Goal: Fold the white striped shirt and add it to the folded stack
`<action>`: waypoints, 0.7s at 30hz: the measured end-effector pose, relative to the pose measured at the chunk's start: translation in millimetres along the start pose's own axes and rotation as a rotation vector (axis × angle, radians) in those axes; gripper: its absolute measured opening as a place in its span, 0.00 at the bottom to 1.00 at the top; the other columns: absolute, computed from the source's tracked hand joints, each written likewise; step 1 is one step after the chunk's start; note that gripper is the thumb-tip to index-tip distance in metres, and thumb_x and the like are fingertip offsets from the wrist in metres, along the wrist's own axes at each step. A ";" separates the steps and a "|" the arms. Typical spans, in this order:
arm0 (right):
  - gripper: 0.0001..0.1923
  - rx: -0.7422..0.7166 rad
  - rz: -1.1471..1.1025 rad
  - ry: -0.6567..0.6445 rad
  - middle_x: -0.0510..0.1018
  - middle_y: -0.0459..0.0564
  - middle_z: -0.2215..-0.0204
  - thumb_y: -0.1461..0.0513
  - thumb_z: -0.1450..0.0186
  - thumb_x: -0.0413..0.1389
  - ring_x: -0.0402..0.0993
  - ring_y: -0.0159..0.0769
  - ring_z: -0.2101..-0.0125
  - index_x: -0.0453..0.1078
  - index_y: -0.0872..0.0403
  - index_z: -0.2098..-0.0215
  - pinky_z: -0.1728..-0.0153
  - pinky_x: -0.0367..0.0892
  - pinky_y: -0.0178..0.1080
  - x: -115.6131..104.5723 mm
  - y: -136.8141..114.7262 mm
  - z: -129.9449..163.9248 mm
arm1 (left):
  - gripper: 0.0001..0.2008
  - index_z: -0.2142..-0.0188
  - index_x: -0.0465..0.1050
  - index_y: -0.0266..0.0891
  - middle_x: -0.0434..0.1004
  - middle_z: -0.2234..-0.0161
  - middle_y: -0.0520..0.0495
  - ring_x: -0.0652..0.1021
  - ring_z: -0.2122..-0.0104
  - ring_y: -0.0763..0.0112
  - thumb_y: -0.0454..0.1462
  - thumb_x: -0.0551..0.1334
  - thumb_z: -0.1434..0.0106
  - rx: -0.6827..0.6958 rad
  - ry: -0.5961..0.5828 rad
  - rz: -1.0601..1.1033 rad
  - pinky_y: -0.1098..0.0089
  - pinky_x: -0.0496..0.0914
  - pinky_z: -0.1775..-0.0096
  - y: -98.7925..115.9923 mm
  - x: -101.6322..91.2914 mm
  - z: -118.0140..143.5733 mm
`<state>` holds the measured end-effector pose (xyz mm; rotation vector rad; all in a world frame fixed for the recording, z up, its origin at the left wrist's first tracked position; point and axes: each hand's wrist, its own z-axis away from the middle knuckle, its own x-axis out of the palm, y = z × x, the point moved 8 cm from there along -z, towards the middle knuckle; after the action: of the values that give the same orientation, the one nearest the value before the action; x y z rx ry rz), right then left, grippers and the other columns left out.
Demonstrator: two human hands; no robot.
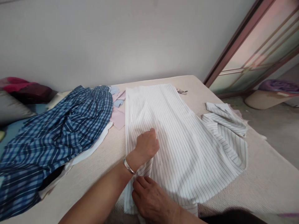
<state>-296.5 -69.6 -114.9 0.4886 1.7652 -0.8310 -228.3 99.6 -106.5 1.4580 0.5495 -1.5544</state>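
Note:
A white cloth with thin dark stripes (182, 137) lies spread on a beige padded surface (263, 180). My left hand (147, 144), with a metal bangle at the wrist, is closed over a fold in the middle of the cloth. My right hand (151, 199) pinches the same cloth at its near edge, just below the left wrist. Both hands are on the left half of the cloth.
A crumpled blue checked fabric (58, 137) lies at the left, over white cloth. Pink and light blue cut pieces (118, 109) sit beside it. More striped pieces (224, 118) lie at the right edge. Scissors (182, 91) rest at the far end. A glass door stands at the right.

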 end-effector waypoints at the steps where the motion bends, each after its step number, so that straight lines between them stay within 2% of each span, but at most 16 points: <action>1: 0.06 -0.004 0.000 0.003 0.72 0.53 0.64 0.63 0.30 0.54 0.66 0.44 0.61 0.71 0.57 0.63 0.63 0.64 0.44 0.5 -0.1 0.1 | 0.11 0.55 0.67 0.41 0.79 0.64 0.37 0.82 0.62 0.53 0.34 0.51 0.34 0.007 0.001 -0.002 0.58 0.70 0.64 0.9 0.5 0.1; 6: 0.04 0.009 -0.005 0.007 0.72 0.52 0.64 0.63 0.31 0.55 0.65 0.42 0.62 0.70 0.56 0.64 0.63 0.62 0.43 5.5 1.4 -0.2 | 0.10 0.55 0.67 0.41 0.79 0.64 0.39 0.81 0.64 0.57 0.34 0.52 0.34 0.036 -0.025 -0.045 0.62 0.68 0.66 4.3 12.5 1.4; 8: 0.05 0.015 0.002 0.044 0.72 0.51 0.65 0.63 0.31 0.57 0.64 0.41 0.63 0.69 0.55 0.66 0.64 0.61 0.43 6.1 2.0 -0.3 | 0.09 0.57 0.68 0.40 0.79 0.65 0.41 0.80 0.66 0.59 0.36 0.51 0.32 0.071 -0.007 -0.018 0.63 0.68 0.67 3.5 8.7 0.9; 10: 0.06 0.026 0.006 0.078 0.70 0.49 0.67 0.63 0.32 0.59 0.63 0.41 0.64 0.68 0.54 0.68 0.66 0.60 0.42 6.4 3.1 -0.1 | 0.12 0.61 0.69 0.41 0.79 0.68 0.45 0.79 0.69 0.62 0.41 0.49 0.28 0.108 -0.011 0.056 0.65 0.67 0.68 -4.0 0.2 -2.9; 11: 0.07 0.028 0.009 0.090 0.69 0.48 0.67 0.63 0.33 0.59 0.63 0.40 0.64 0.68 0.54 0.68 0.66 0.60 0.42 6.5 3.4 0.0 | 0.16 0.62 0.70 0.41 0.78 0.69 0.45 0.78 0.69 0.63 0.43 0.47 0.27 0.098 0.012 0.082 0.65 0.68 0.67 -13.6 -7.1 -6.9; 13: 0.08 0.027 0.017 0.091 0.69 0.48 0.68 0.62 0.33 0.60 0.62 0.40 0.65 0.67 0.54 0.69 0.67 0.60 0.42 7.5 3.6 0.0 | 0.21 0.60 0.71 0.40 0.79 0.67 0.43 0.79 0.66 0.62 0.45 0.43 0.25 0.000 0.164 0.063 0.64 0.70 0.63 -45.9 -27.3 -17.2; 15: 0.08 0.021 0.023 0.070 0.68 0.48 0.67 0.62 0.33 0.59 0.62 0.40 0.65 0.67 0.54 0.69 0.67 0.61 0.43 9.2 3.4 -0.5 | 0.22 0.52 0.71 0.35 0.79 0.55 0.35 0.78 0.53 0.57 0.43 0.42 0.24 -0.120 0.386 -0.050 0.60 0.70 0.53 -83.6 -44.8 -25.0; 16: 0.08 0.020 0.025 0.060 0.69 0.48 0.67 0.62 0.32 0.59 0.62 0.40 0.65 0.66 0.54 0.69 0.67 0.61 0.43 9.8 3.3 -0.7 | 0.23 0.46 0.69 0.33 0.76 0.47 0.31 0.75 0.45 0.54 0.44 0.43 0.25 -0.141 0.443 -0.109 0.57 0.68 0.47 -98.8 -45.6 -29.4; 18: 0.08 0.023 0.031 0.045 0.69 0.48 0.67 0.62 0.32 0.59 0.62 0.40 0.65 0.66 0.54 0.69 0.67 0.61 0.43 9.5 3.3 -1.2 | 0.28 0.35 0.60 0.29 0.62 0.34 0.28 0.63 0.34 0.50 0.47 0.46 0.25 -0.112 0.417 -0.193 0.51 0.60 0.38 -120.9 -31.3 -41.1; 21: 0.08 0.020 0.032 0.024 0.69 0.49 0.67 0.61 0.32 0.58 0.62 0.40 0.64 0.67 0.54 0.68 0.67 0.61 0.43 6.0 2.4 -1.6 | 0.37 0.29 0.49 0.28 0.47 0.27 0.32 0.52 0.29 0.47 0.53 0.43 0.26 -0.093 0.297 -0.241 0.42 0.50 0.34 -141.9 -4.6 -53.5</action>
<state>-298.0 -67.2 -121.0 0.5410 1.7685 -0.8234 -318.1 214.2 -149.2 1.6065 0.9907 -1.4778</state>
